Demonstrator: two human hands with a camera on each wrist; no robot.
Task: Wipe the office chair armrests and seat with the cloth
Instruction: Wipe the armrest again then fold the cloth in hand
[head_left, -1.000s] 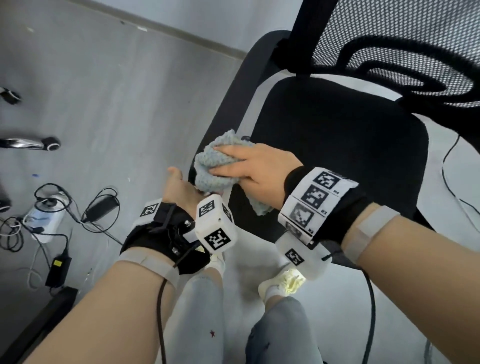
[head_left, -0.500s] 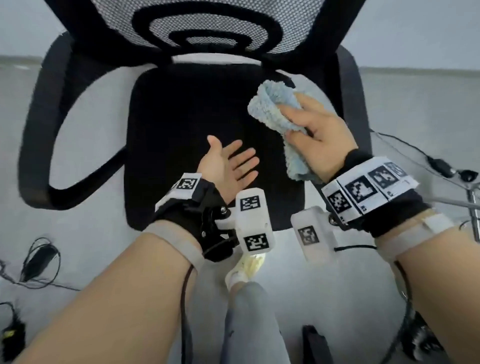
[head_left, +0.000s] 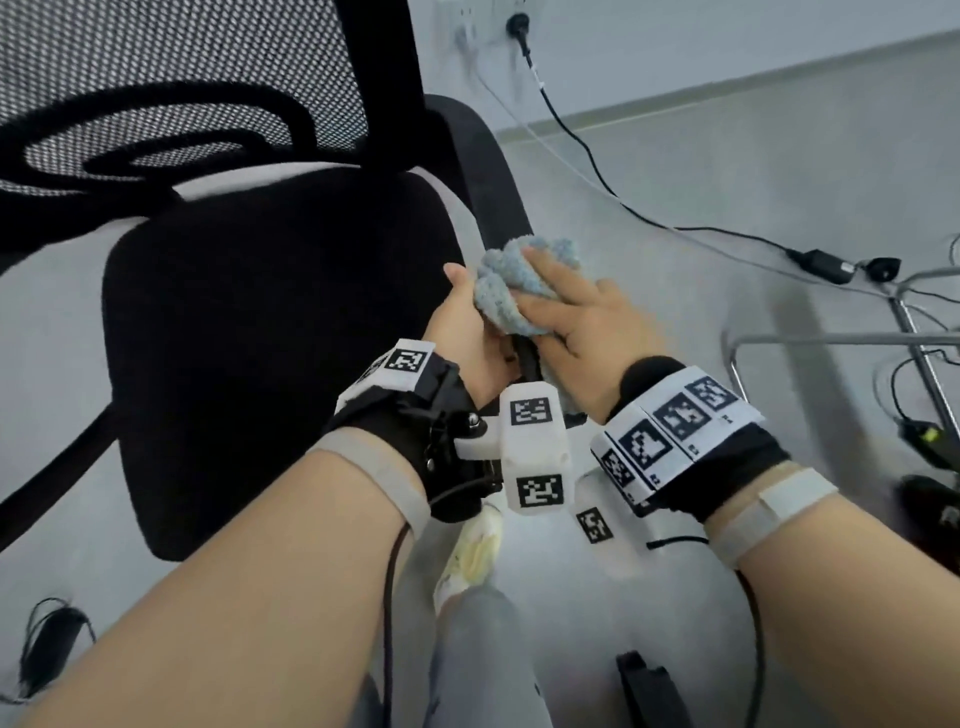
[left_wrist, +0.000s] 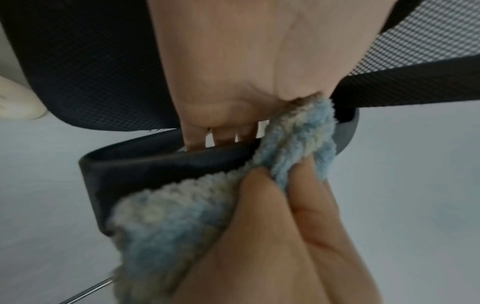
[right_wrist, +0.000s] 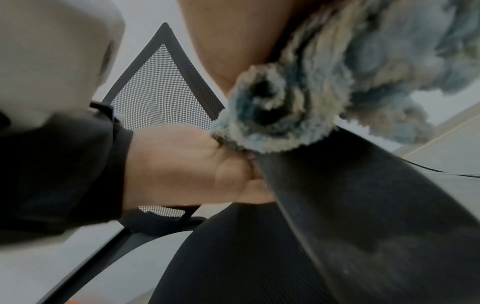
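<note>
A black office chair with a mesh backrest (head_left: 182, 78) and black seat (head_left: 270, 338) stands in front of me. My right hand (head_left: 587, 322) holds a bunched fluffy blue cloth (head_left: 511, 291) against the top of the chair's right armrest (head_left: 493, 171). The left wrist view shows the cloth (left_wrist: 182, 216) draped over the armrest (left_wrist: 155, 164) and pinched between right-hand fingers (left_wrist: 272, 246). My left hand (head_left: 462, 332) grips the same armrest just beside the cloth, on the seat side. Its fingers (left_wrist: 221, 135) curl over the armrest's edge.
Black cables (head_left: 675, 228) run over the grey floor from a wall socket (head_left: 517, 23) to a power adapter (head_left: 821, 265). A metal tube frame (head_left: 831, 338) stands at the right. My shoe (head_left: 472, 551) is below the hands. A cable bundle (head_left: 47, 639) lies bottom left.
The cloth has gone from the left armrest, across the seat, to the right armrest in my right hand. My left hand, open over the seat half a second ago, now grips the right armrest.
</note>
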